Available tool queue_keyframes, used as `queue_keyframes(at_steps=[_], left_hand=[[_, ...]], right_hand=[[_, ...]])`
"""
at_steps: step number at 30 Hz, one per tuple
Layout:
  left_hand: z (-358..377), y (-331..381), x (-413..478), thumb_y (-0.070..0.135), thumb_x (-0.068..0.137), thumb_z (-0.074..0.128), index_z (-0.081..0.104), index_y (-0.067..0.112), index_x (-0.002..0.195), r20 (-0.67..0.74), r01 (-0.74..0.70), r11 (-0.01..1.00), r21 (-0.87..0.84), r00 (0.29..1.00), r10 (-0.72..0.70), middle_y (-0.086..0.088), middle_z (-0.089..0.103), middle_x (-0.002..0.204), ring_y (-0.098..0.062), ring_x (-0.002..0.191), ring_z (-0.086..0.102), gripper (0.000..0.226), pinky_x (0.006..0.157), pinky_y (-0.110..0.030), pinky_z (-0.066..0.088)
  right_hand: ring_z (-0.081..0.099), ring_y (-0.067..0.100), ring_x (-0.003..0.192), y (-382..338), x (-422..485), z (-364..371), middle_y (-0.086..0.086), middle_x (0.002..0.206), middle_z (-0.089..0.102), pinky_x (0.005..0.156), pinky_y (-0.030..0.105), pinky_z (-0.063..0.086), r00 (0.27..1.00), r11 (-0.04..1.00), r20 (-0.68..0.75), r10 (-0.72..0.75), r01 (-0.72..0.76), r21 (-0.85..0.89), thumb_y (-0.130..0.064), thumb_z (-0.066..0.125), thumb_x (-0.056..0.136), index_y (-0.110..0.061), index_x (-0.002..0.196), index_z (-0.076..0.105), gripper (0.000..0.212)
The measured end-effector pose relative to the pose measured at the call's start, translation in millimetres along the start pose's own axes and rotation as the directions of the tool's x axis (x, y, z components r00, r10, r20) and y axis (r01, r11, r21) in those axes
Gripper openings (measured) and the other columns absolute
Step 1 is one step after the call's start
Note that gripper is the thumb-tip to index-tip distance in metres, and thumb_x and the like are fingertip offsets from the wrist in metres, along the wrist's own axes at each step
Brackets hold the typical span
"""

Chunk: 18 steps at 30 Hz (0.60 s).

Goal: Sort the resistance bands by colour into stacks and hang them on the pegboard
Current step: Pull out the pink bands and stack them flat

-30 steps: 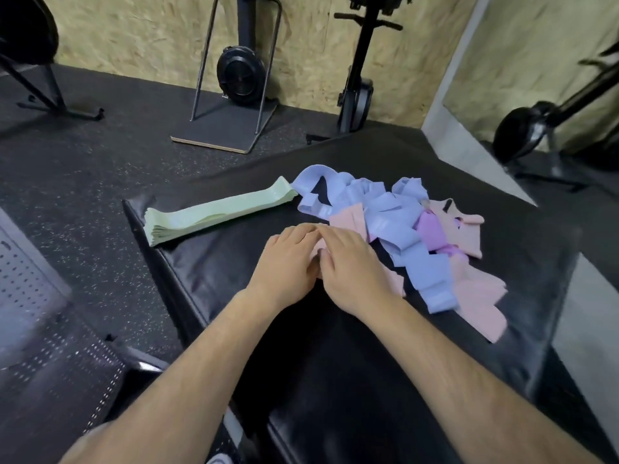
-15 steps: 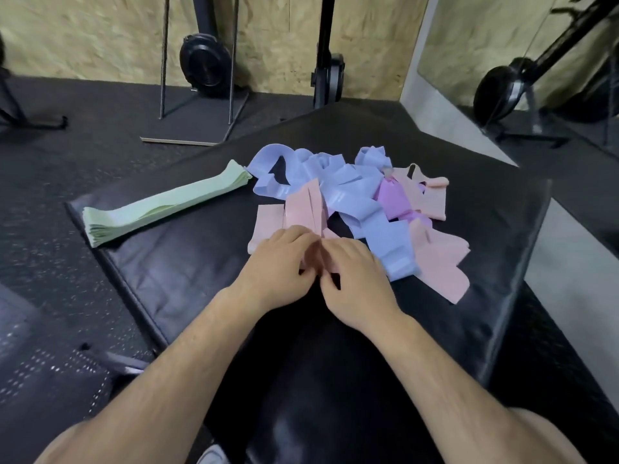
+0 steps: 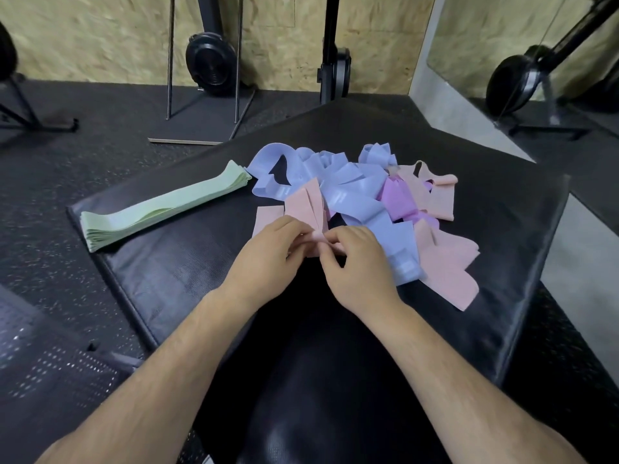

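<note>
Grip: left hand (image 3: 268,259), right hand (image 3: 358,267) pinching pale pink band (image 3: 306,205), flat, creased

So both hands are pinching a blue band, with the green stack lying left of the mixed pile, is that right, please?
Not quite: the head view shows the left hand and right hand pinching a pink band, not a blue one. The green stack does lie left of the pile.
</note>
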<state>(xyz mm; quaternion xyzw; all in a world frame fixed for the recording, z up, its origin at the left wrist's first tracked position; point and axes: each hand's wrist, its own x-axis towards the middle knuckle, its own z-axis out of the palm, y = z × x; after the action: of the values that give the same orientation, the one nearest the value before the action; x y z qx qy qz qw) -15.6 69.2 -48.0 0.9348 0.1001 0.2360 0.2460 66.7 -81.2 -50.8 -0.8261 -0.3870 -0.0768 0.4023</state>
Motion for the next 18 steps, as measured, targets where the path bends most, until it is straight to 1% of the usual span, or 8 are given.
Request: queue_keyframes(at_steps=[3, 6, 8, 10, 13, 14, 16, 18], left_hand=[[-2, 3, 0, 0.024, 0.098, 0.058, 0.064, 0.024, 0.113, -0.065, -0.018, 0.998, -0.056, 0.998, 0.014, 0.015, 0.06, 0.104, -0.005, 0.093, 0.056, 0.016, 0.079, -0.027, 0.05], [-4, 5, -2, 0.027, 0.096, 0.064, 0.063, 0.021, 0.122, -0.13, -0.002, 0.995, -0.1, 0.991, -0.012, 0.013, 0.06, 0.115, -0.002, 0.101, 0.055, 0.026, 0.085, -0.024, 0.049], [-5, 5, -2, 0.032, 0.096, 0.064, 0.059, 0.023, 0.128, -0.129, 0.012, 0.994, -0.108, 0.991, -0.026, 0.015, 0.056, 0.121, -0.002, 0.109, 0.054, 0.034, 0.089, -0.026, 0.05], [-7, 7, -3, 0.034, 0.096, 0.064, 0.053, 0.027, 0.133, -0.117, 0.028, 0.989, -0.142, 0.992, -0.045, 0.018, 0.052, 0.123, -0.001, 0.113, 0.053, 0.039, 0.091, -0.029, 0.051], [-8, 16, -3, 0.035, 0.095, 0.064, 0.049, 0.032, 0.133, -0.105, 0.064, 0.976, -0.21, 0.991, -0.088, 0.023, 0.05, 0.122, 0.003, 0.112, 0.052, 0.041, 0.088, -0.025, 0.05], [-9, 19, -2, 0.035, 0.094, 0.065, 0.049, 0.031, 0.132, -0.105, 0.074, 0.969, -0.237, 0.989, -0.101, 0.023, 0.052, 0.12, 0.004, 0.111, 0.052, 0.041, 0.087, -0.023, 0.05], [-7, 22, -2, 0.036, 0.093, 0.067, 0.049, 0.029, 0.131, -0.104, 0.098, 0.953, -0.286, 0.986, -0.133, 0.024, 0.054, 0.118, 0.004, 0.11, 0.053, 0.042, 0.086, -0.022, 0.049], [-4, 22, 0, 0.036, 0.093, 0.067, 0.047, 0.028, 0.135, -0.112, 0.115, 0.953, -0.282, 0.982, -0.152, 0.025, 0.052, 0.119, 0.004, 0.11, 0.053, 0.048, 0.088, -0.023, 0.049]], right_hand=[[0.054, 0.004, 0.095, -4, 2, -4, -0.015, 0.093, 0.065, 0.082, 0.02, 0.046, 0.999, 0.998, -0.024, 0.026, -0.024, 0.053, -0.026, 0.059, 0.099, -0.023, 0.098, 0.069, 0.011], [0.06, 0.004, 0.099, -2, 5, -7, -0.014, 0.1, 0.068, 0.083, 0.019, 0.05, 0.996, 0.986, -0.032, 0.083, -0.077, 0.145, -0.029, 0.056, 0.101, -0.024, 0.106, 0.068, 0.014], [0.063, 0.002, 0.097, -4, 8, -11, -0.017, 0.098, 0.069, 0.08, 0.014, 0.048, 0.989, 0.966, -0.076, 0.124, -0.103, 0.236, -0.026, 0.057, 0.101, -0.026, 0.103, 0.066, 0.009], [0.064, -0.003, 0.096, -9, 10, -15, -0.021, 0.095, 0.069, 0.08, 0.008, 0.046, 0.98, 0.938, -0.139, 0.142, -0.088, 0.336, -0.021, 0.059, 0.102, -0.028, 0.101, 0.065, 0.01], [0.065, 0.002, 0.098, -14, 14, -20, -0.015, 0.099, 0.069, 0.083, 0.012, 0.048, 0.969, 0.899, -0.194, 0.151, -0.054, 0.434, -0.019, 0.06, 0.102, -0.026, 0.102, 0.065, 0.008], [0.064, 0.004, 0.1, -13, 16, -20, -0.014, 0.101, 0.068, 0.084, 0.012, 0.048, 0.97, 0.905, -0.196, 0.142, -0.047, 0.423, -0.02, 0.06, 0.102, -0.024, 0.102, 0.066, 0.007], [0.059, 0.006, 0.105, -6, 20, -18, -0.013, 0.103, 0.065, 0.087, 0.011, 0.044, 0.974, 0.942, -0.184, 0.13, -0.064, 0.329, -0.023, 0.062, 0.1, -0.02, 0.102, 0.069, 0.008], [0.055, 0.012, 0.111, 5, 23, -16, -0.013, 0.106, 0.06, 0.087, 0.007, 0.038, 0.971, 0.97, -0.159, 0.178, -0.147, 0.192, -0.031, 0.064, 0.099, -0.02, 0.103, 0.072, 0.015]])
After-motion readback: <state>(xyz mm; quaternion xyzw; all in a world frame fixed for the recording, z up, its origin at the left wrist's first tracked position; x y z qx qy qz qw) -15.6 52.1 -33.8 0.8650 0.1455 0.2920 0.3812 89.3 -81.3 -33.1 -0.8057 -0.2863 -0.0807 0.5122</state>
